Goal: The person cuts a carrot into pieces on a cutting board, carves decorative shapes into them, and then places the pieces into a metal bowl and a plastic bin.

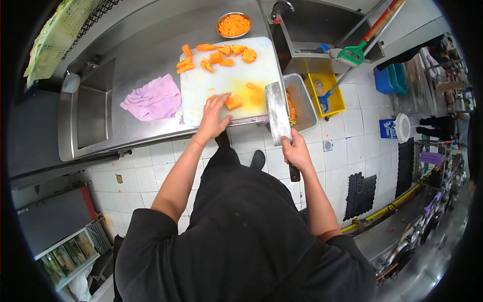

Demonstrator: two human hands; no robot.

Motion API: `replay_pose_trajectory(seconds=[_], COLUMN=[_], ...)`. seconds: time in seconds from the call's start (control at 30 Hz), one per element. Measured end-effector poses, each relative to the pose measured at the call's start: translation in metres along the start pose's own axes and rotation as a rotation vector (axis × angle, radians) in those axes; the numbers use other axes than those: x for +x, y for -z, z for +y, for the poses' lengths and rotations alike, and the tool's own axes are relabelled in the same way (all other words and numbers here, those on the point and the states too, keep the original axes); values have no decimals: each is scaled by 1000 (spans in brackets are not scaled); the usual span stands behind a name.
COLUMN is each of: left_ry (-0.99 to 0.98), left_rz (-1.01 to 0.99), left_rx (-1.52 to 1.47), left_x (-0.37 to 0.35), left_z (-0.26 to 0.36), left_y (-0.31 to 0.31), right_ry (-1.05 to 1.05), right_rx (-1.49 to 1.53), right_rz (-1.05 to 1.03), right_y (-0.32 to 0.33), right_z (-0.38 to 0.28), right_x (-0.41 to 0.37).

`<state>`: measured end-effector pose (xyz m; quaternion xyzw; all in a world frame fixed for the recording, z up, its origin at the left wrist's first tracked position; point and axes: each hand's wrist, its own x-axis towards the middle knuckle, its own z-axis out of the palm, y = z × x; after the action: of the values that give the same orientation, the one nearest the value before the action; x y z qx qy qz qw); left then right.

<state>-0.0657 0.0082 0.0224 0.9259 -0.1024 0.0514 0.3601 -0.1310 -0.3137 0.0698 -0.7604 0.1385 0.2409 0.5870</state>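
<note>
On a white cutting board [196,103], my left hand [215,115] rests with its fingers apart beside an orange block [234,102]. The fingertips are near or at the block. My right hand [297,151] grips the dark handle of a cleaver [277,113], whose broad blade lies over the board's right edge and partly over a grey bin [307,103]. Several orange chunks [216,58] are spread over the far part of the board. An orange-yellow stain surrounds small pieces near the blade. Behind the board is a metal bowl of orange shreds [234,25].
A pink cloth [153,99] lies left of the board on the steel counter [146,55]. Sinks stand at the left [93,118] and back right [322,30]. A yellow bin [334,95] and a green-headed broom [352,55] are at the right.
</note>
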Motion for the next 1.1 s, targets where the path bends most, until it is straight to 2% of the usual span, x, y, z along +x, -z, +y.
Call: replay_pose_trajectory(seconds=[0.07, 0.1, 0.13, 0.2, 0.23, 0.3, 0.33, 0.4, 0.43, 0.5, 0.53, 0.6, 0.67, 0.73, 0.77, 0.8, 0.87, 0.9, 0.93, 1.0, 1.1], left_ry=[-260, -320, -322, -136, -137, 88, 88, 51, 54, -227, -222, -112, -77, 227, 67, 78, 6, 112, 125, -3, -32], left_rz=[-145, -344, -344, -497, -500, -317, -325, -151, -158, -90, -94, -227, -217, -224, -133, -138, 63, 74, 67, 178, 201], left_rx=[-11, 55, 55, 82, 79, 37, 35, 226, 223, 258, 254, -129, -176, -418, -238, -240, -268, -422, -426, -248, -175], left_x=[26, 33, 38, 44, 41, 27, 23, 14, 12, 14, 16, 20, 18, 16, 13, 13, 10, 8, 7, 3, 4], left_z=[5, -18, -15, -4, 5, 22, 29, 38, 34, 14, 1, -10, -6, -9, -18, -22, -30, -21, -20, -21, -19], left_y=[13, 3, 5, 7, 6, 4, 6, 6, 5, 7, 4, 0, 2, -2, -8, -11, -20, -17, -20, -23, -23], right_ry=[24, 47, 47, 31, 28, 63, 57, 122, 114, 86, 79, 14, -6, -25, -18, -10, -6, 5, -10, 3, -18], right_rx=[-32, -64, -64, -83, -83, -98, -94, -113, -113, -92, -93, -57, -21, 16, 56, 98, 95, 92, 91, 81, 20], right_rz=[-2, -3, -1, -3, -1, 14, 16, 24, 24, -11, -13, -78, -105, -135, -158, -181, -193, -198, -202, -206, -228], right_y=[-2, -3, -4, -5, -5, -6, -7, -9, -10, -11, -12, -13, -14, -14, -15, -16, -20, -21, -23, -28, -35], right_z=[-5, -7, -8, -9, -8, -6, -4, 4, 8, 13, 12, 8, 2, -3, -3, -5, -11, -14, -19, -29, -43], right_x=[-2, -2, -2, -1, -2, -3, -3, -5, -7, -7, -8, -11, -14, -14, -14, -12, -7, -5, -3, 3, 15])
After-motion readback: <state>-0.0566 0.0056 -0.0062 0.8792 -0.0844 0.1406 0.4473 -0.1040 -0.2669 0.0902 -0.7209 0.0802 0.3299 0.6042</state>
